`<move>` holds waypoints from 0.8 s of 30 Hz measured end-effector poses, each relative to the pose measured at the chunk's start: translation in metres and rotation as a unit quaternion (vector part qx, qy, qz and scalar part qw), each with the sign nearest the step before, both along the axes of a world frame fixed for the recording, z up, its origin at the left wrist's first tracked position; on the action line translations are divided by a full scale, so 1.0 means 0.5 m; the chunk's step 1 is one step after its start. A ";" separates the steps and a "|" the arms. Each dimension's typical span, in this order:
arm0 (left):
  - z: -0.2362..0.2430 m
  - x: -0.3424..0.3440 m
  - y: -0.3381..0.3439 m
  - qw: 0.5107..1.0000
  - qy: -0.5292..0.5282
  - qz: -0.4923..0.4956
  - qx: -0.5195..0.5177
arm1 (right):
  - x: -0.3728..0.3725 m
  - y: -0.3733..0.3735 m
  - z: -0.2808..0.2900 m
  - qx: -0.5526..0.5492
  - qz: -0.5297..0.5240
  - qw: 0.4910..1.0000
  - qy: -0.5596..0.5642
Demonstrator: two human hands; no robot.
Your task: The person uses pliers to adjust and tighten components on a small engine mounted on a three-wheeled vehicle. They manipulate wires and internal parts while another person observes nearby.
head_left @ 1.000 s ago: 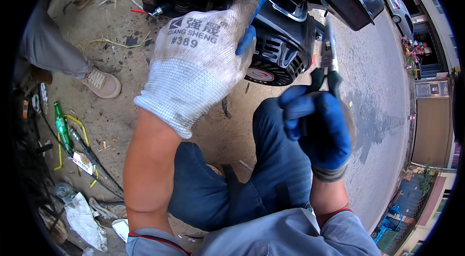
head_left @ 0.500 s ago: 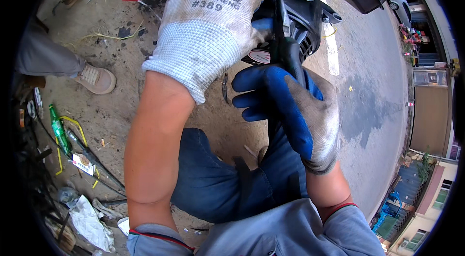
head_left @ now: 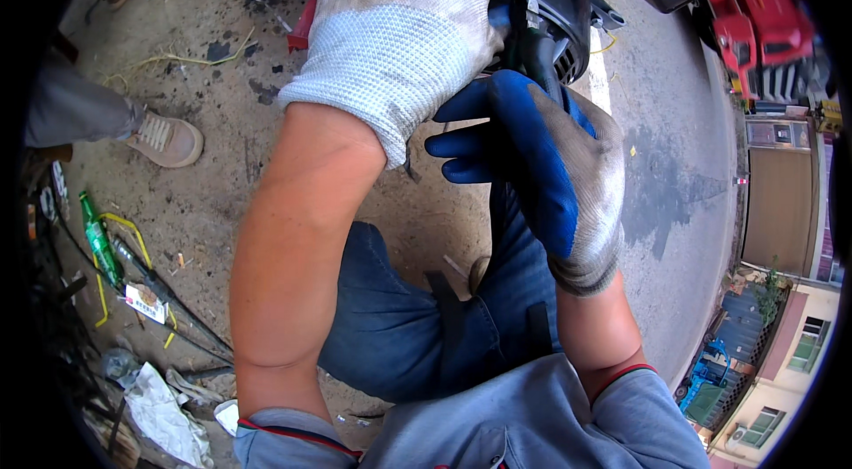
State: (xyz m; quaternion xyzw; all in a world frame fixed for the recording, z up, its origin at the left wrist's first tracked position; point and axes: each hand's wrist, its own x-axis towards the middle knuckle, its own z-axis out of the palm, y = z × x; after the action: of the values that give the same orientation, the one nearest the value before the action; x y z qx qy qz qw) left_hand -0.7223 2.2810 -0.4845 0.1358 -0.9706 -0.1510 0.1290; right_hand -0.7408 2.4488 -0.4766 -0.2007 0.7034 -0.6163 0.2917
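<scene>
My right hand (head_left: pixel 555 163), in a blue-and-grey coated work glove, holds a pair of dark-handled pliers (head_left: pixel 537 56) between thumb and palm. Its other fingers point left, loosely spread. The pliers' metal jaws reach up against a black machine (head_left: pixel 572 12) with a slotted round housing. My left hand (head_left: pixel 408 16), in a white knit glove with blue fingertips, bends over the machine just left of the jaws. Its thumb and forefinger close in around a dark part there; what they hold is hidden, and the other fingers are out of sight.
A red metal bracket (head_left: pixel 302 16) sticks out beside my left hand. Red machinery (head_left: pixel 768 3) stands at upper right. Another person's shoe (head_left: pixel 169 141) is on the left. A green bottle (head_left: pixel 102 243), black cables (head_left: pixel 191 314) and white plastic (head_left: pixel 164 416) litter the ground.
The view has shifted, bringing the red machinery at upper right into sight and more of the red bracket. Both hands sit slightly higher in the picture, with the pliers still in my right hand.
</scene>
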 end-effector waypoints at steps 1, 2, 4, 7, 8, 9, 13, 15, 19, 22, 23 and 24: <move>0.000 0.001 0.002 1.000 0.006 0.001 0.001 | -0.001 0.001 -0.002 0.001 0.001 1.000 0.002; -0.001 0.001 0.003 1.000 0.012 0.002 0.002 | -0.002 0.002 -0.004 0.001 0.003 1.000 0.003; -0.005 0.002 0.005 0.999 0.051 0.002 0.003 | -0.003 0.003 -0.007 -0.006 0.028 0.998 0.052; -0.008 -0.003 0.001 0.996 0.094 -0.006 0.000 | -0.004 0.004 -0.009 -0.017 0.052 0.994 0.099; -0.006 -0.005 0.000 0.996 0.087 -0.009 0.003 | -0.004 0.005 -0.009 -0.011 0.030 0.998 0.052; -0.003 -0.008 -0.003 0.999 0.045 -0.009 0.014 | -0.005 0.005 -0.009 -0.021 0.015 1.000 0.008; 0.008 0.000 0.009 1.000 0.013 0.007 0.005 | -0.004 0.003 -0.009 -0.012 -0.005 1.000 -0.014; 0.001 0.005 0.012 0.999 0.030 0.006 0.013 | -0.003 0.000 -0.009 -0.011 -0.005 1.000 -0.004; -0.043 -0.012 -0.004 0.993 0.115 -0.018 0.026 | -0.001 -0.007 -0.004 -0.001 -0.015 1.000 -0.012; -0.059 -0.035 -0.020 0.978 0.204 -0.042 -0.001 | 0.002 -0.011 0.005 0.016 -0.024 1.000 -0.012; -0.070 -0.040 -0.026 0.980 0.197 -0.039 -0.001 | 0.004 -0.012 0.008 0.021 -0.026 0.999 -0.008; -0.039 -0.019 -0.008 0.992 0.123 -0.017 0.017 | 0.006 -0.013 0.009 0.016 -0.025 1.000 -0.002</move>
State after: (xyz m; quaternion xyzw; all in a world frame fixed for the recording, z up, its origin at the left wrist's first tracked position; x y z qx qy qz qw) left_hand -0.7319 2.2768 -0.5041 0.1022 -0.9469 -0.1854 0.2421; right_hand -0.7375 2.4421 -0.4719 -0.1769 0.7170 -0.6129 0.2809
